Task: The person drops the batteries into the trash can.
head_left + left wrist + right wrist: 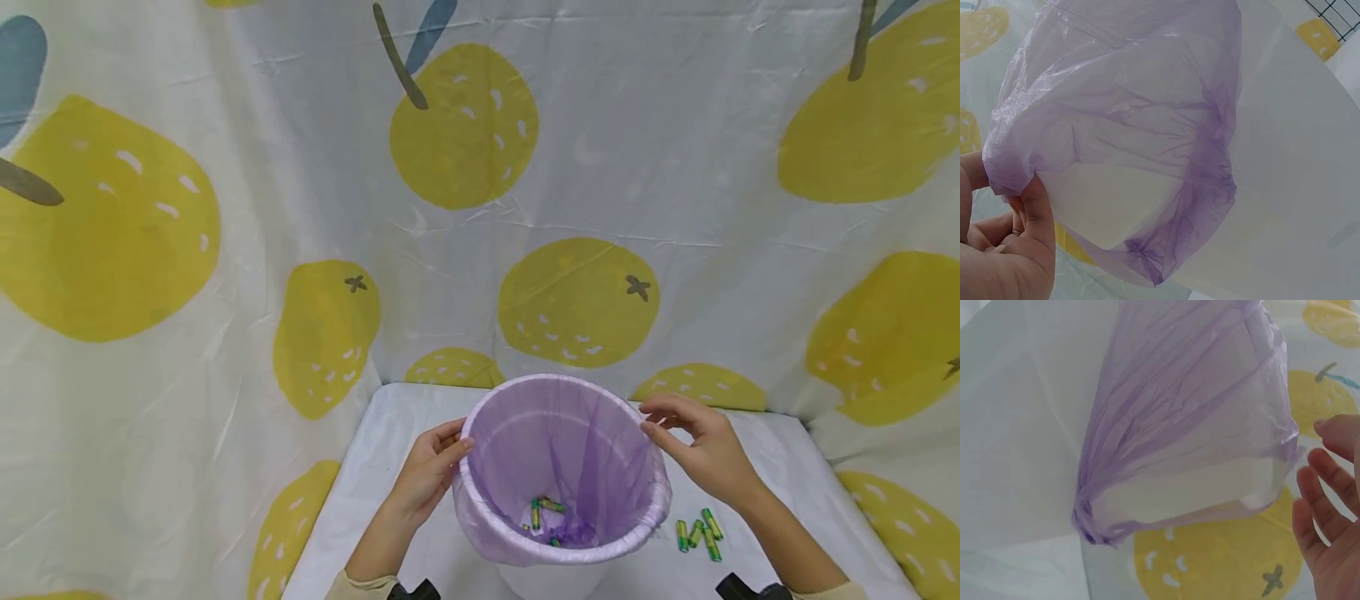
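A white trash can (553, 580) stands on the table, lined with a thin purple trash bag (517, 442) folded over its rim. At the rim's left side my left hand (423, 475) grips the bag-covered edge, thumb on top and fingers outside. My right hand (708, 458) is at the rim's right side with fingers loosely bent; the right wrist view shows its fingertips (1307, 478) just apart from the bag. In both wrist views the bag's overhang drapes outside the can, bunched at its lower edge. Several green-and-gold cylinders like batteries (536, 513) lie inside at the bottom.
More green-and-gold batteries (711, 546) lie on the white table (405, 408) to the right of the can, near the right forearm. A curtain (450, 292) printed with yellow fruit hangs behind and beside the table. A dark wire grid (1338, 15) shows in the left wrist view's corner.
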Available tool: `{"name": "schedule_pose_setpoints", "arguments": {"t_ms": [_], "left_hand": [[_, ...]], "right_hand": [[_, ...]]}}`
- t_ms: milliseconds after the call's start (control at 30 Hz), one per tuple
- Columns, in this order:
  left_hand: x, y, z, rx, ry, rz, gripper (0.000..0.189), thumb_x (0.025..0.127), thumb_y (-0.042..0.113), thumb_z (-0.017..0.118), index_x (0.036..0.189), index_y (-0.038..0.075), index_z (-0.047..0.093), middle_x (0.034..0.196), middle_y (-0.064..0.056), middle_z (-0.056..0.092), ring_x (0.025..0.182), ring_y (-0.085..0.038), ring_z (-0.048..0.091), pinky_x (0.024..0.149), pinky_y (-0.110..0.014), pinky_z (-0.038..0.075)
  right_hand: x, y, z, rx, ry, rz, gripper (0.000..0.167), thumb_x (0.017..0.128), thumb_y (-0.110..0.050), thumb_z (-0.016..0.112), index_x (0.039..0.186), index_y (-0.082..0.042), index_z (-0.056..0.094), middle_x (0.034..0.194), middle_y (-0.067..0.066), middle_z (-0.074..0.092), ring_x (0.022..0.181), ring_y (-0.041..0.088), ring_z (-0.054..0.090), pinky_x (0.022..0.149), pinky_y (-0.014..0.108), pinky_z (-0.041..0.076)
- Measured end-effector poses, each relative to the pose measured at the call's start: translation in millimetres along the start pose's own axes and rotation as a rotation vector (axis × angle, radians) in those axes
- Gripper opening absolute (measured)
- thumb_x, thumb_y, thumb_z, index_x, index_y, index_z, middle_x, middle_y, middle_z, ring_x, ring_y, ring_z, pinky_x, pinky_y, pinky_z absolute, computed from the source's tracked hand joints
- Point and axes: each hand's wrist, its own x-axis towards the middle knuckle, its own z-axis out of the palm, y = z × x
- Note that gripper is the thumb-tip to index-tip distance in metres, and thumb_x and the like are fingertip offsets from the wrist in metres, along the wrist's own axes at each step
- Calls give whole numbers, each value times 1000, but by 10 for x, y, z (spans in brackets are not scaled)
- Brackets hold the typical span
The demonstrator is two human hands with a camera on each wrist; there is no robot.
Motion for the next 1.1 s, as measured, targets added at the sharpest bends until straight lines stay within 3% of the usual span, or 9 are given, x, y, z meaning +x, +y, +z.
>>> {"name": "schedule_pose_setpoints", "arguments": {"t_ms": [200,567,733,967,1100], "left_hand": [[7,-3,5,8,6,-6,48,100,-2,61,142,-18,45,116,-16,61,104,-24,62,89,-31,57],[1,-4,6,4,1,-6,49,101,-1,61,143,-19,43,115,-15,61,104,-23,62,90,-33,56],[-1,-5,6,4,6,-5,48,101,-1,60,142,-19,44,114,-15,62,105,-24,62,91,-33,56],[-2,-9,9,10,5,-1,47,101,-2,60,142,-19,44,114,-15,62,105,-24,61,92,-34,56],[3,-9,9,8,12,3,48,101,-2,61,142,-20,44,113,-14,62,104,-23,62,91,-33,56]], "right_hand": [[-100,97,-77,-22,41,47,41,74,24,77,108,1,73,103,-3,71,89,3,63,80,10,51],[-244,167,-172,-37,53,113,37,79,21,76,109,0,73,103,-8,70,90,2,63,81,10,50],[-345,233,-212,-38,67,150,33,82,19,75,109,1,72,103,-5,71,91,2,64,80,10,50],[-565,403,-203,-90,98,271,25,86,11,76,109,0,73,100,-1,72,89,-3,64,80,8,49],[-663,511,-171,-117,102,286,26,85,10,78,108,-2,73,99,5,72,88,-4,63,78,7,49]]}}
